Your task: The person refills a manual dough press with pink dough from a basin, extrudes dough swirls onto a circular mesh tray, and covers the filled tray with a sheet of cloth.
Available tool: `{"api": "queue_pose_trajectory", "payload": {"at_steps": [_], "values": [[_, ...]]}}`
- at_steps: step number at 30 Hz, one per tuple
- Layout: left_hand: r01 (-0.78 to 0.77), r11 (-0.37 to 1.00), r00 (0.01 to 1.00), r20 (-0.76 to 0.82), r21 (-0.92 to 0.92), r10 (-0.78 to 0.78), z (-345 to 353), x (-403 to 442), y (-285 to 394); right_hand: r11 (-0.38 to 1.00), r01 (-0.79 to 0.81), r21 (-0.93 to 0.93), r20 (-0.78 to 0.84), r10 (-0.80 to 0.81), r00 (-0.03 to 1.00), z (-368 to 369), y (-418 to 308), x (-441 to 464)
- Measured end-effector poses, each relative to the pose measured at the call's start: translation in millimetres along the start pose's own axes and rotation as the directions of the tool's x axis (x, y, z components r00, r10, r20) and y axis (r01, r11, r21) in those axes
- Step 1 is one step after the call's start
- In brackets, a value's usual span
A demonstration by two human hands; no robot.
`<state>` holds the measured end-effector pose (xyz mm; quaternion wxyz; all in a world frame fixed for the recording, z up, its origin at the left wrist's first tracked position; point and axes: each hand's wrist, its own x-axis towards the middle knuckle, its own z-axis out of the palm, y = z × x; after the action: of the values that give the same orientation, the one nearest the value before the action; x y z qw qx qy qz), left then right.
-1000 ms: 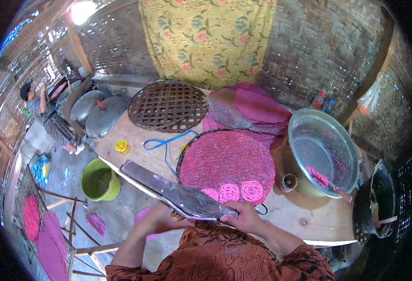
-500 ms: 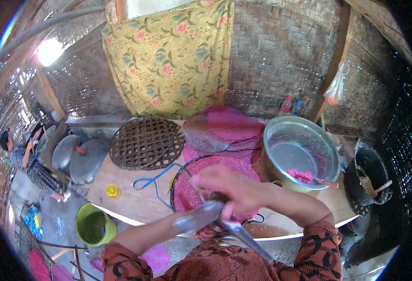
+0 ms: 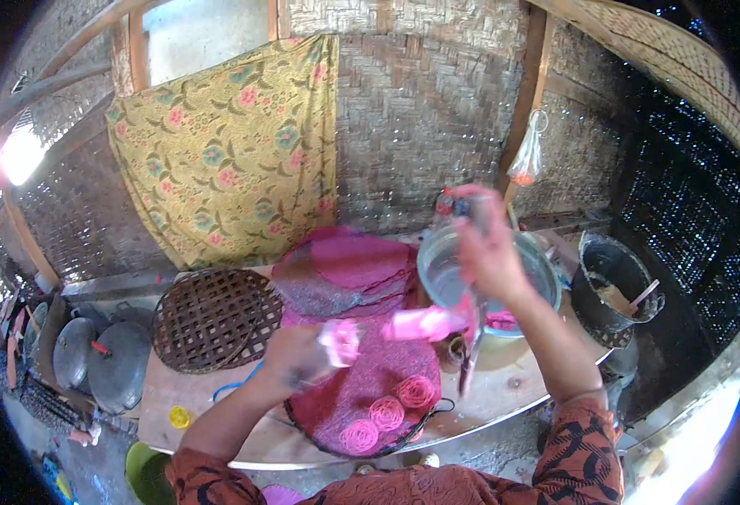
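My left hand (image 3: 294, 358) is closed around a metal press tube, blurred by motion, with pink dough (image 3: 341, 341) at its end. Raised above the near side of the large metal basin (image 3: 546, 252), my right hand (image 3: 494, 252) is closed on something greyish. A long brown stick-like tool (image 3: 469, 358) hangs below that hand, smeared with pink; motion blur hides how it is gripped. Between the hands is a blurred pink roll-shaped thing (image 3: 424, 324). Pink strand nests (image 3: 387, 413) lie in a row on the round pink-covered tray (image 3: 336, 396) beneath.
Stacked pink round sheets (image 3: 361, 257) lie behind the tray. A dark woven rack (image 3: 210, 324) is at left, near a yellow lid (image 3: 180, 417). A black bucket (image 3: 614, 282) stands right of the basin. Large lidded pots (image 3: 117, 366) are further left, with a person beyond.
My hands have moved apart from over the tray, the right one up toward the basin, the left one leftward. Nests on the tray now show. The view has shifted right and upward.
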<state>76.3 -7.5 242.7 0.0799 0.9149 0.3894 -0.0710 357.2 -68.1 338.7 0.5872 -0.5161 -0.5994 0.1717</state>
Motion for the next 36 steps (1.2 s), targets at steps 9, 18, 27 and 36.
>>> {"api": "queue_pose_trajectory", "payload": {"at_steps": [9, 18, 27, 36], "values": [[-0.776, -0.057, 0.628, -0.761, -0.628, -0.163, 28.5, 84.9, 82.1, 0.653, 0.41, 0.637, -0.718, 0.308, 0.625, -61.1, 88.4, -2.4], [-0.97, -0.22, 0.197, -0.866, -0.103, -0.461, -42.7, 137.6, 103.6, 0.397, 0.13, -0.909, 0.374, 0.633, 0.678, -183.9, 187.1, -53.8], [-0.268, 0.954, 0.142, -0.985, -0.132, -0.097, 33.4, 340.3, 197.1, 0.659, 0.297, -0.691, 0.697, 0.499, 0.515, -257.6, 282.4, -68.5], [-0.352, 0.689, 0.398, -0.768, -0.633, -0.502, 58.0, 397.4, 226.8, 0.471, 0.427, -0.772, 0.629, 0.663, 0.406, -331.9, 221.3, 18.5]]}}
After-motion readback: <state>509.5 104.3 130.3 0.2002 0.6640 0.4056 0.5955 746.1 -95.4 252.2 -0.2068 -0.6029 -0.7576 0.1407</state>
